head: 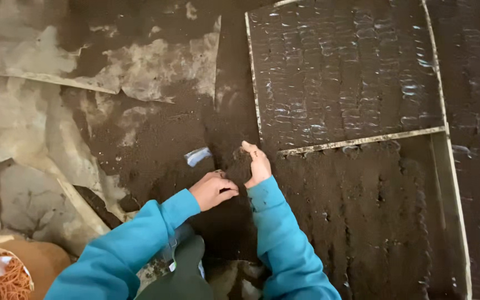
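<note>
Two hands in blue sleeves work at dark soil (156,150) beside a wooden-framed bed (362,139): the left hand (213,190) lies curled, fingers pressed together on the soil, while the right hand (256,164) stands upright, fingers closed together around a clump of soil (242,155), near a pale scrap (197,156).

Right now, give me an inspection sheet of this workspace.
Surface: ground covered in dark soil, over pale worn sheeting.
Job's things: wooden frame with rows of soil-filled pockets; loose soil by the hands.
Clutter: small pale scrap on the soil; tangle of orange bands at lower left.
Hands: left hand curled shut on the soil; right hand cupping a clump of soil.
Cables: nothing seen.
Surroundings: teal sleeves; another soil bed at right.
</note>
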